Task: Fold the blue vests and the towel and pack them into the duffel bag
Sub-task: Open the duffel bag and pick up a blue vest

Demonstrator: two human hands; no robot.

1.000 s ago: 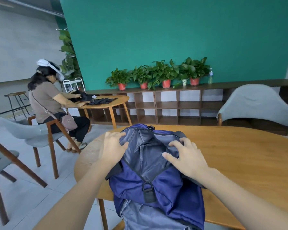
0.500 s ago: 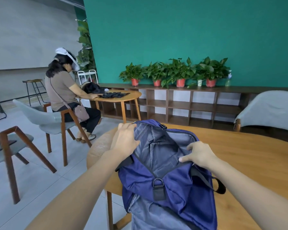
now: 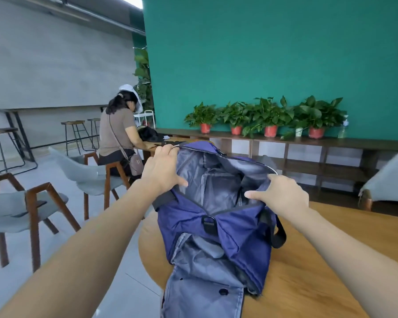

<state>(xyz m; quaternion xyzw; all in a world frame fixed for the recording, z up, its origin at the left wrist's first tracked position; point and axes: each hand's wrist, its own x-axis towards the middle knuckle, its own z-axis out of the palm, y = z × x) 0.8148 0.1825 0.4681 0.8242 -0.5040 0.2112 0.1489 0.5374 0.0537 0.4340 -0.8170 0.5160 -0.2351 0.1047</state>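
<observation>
Packing step; left hand (image 3: 162, 169) grips the duffel bag (image 3: 216, 216) rim at nine o'clock, right hand (image 3: 283, 195) pinches it at three; next, load folded cloth into the held-open mouth.

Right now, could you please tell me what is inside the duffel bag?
Only grey lining shows inside the duffel bag, held open by the left hand and right hand. Its bottom is hidden by folds.
</observation>
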